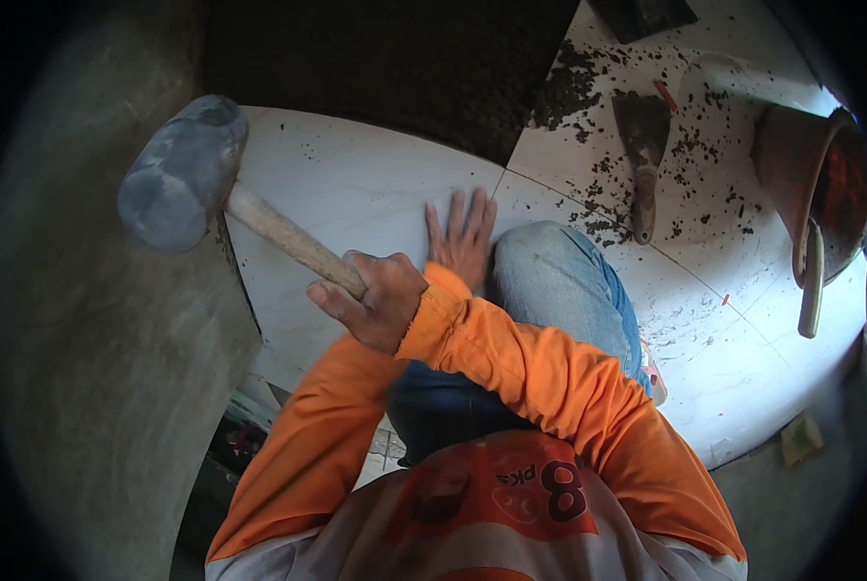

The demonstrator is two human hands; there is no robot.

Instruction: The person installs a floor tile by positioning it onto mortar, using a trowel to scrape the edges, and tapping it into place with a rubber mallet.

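My arms cross in front of me, the right over the left. My right hand (375,295) is closed round the wooden handle of a rubber mallet (183,174). Its grey, whitened head hangs at the left, over the tile's edge by the wall; whether it touches anything I cannot tell. Fingers spread, my left hand (462,242) lies flat on a white marbled floor tile (346,165), close to its far right corner and beside my knee.
Dark mortar bed (375,68) borders the tile's far edge. To the right, a trowel-like scraper (643,160) lies among dark crumbs on laid tiles. A brown bucket (791,174) with a handled tool stands farther right. A grey wall (94,320) closes the left side.
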